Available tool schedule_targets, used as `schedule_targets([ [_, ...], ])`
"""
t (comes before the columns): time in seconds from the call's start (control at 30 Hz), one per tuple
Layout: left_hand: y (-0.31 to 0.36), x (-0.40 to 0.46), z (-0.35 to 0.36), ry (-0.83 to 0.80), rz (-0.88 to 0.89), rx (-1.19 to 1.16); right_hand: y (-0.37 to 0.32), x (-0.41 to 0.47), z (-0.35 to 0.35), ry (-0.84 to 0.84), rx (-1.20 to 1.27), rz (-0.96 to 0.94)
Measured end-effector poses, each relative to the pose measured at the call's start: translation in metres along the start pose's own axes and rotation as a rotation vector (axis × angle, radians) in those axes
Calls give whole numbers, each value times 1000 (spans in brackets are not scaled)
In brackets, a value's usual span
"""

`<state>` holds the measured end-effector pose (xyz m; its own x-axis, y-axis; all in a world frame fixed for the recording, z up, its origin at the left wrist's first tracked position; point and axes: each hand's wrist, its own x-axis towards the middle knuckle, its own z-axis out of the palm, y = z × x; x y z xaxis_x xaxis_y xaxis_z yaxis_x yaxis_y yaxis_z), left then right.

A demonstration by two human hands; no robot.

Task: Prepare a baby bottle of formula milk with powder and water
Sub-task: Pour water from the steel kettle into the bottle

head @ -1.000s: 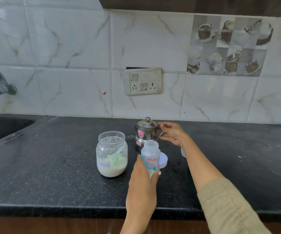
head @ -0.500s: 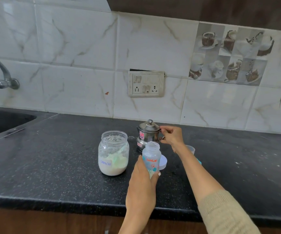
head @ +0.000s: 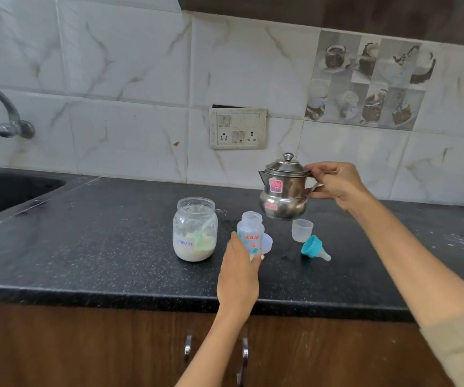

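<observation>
The baby bottle (head: 250, 233) stands open on the black worktop (head: 85, 247). Your left hand (head: 239, 272) wraps around it. At its 1 o'clock, your right hand (head: 337, 185) grips the steel kettle (head: 284, 188) in the air. The powder jar (head: 194, 230) sits at 9 o'clock.

Counter (head: 85, 247): black speckled stone, rounded front edge, wooden cabinet fronts below. Items resting on it:
- Glass jar (head: 194, 230), open, part-filled with white powder, handwritten label; just beyond and to the outer side of the left hand (head: 239, 277).
- Baby bottle (head: 250, 236), clear, open, upright, gripped by the left hand.
- White lid (head: 266, 243), just behind the bottle.
- Small clear cup (head: 301, 229), upright, below the right hand (head: 337, 185).
- Teal collar with teat (head: 315, 247), on its side, just nearer than the cup.
</observation>
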<state>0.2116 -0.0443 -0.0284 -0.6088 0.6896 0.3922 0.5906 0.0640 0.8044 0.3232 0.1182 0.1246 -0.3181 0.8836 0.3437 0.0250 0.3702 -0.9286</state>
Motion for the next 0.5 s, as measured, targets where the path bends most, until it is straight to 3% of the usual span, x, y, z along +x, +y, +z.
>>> schedule_targets([
  [0.5, 1, 11, 2, -28, -55, 60, -5, -51, -24, -92, -180, 24],
])
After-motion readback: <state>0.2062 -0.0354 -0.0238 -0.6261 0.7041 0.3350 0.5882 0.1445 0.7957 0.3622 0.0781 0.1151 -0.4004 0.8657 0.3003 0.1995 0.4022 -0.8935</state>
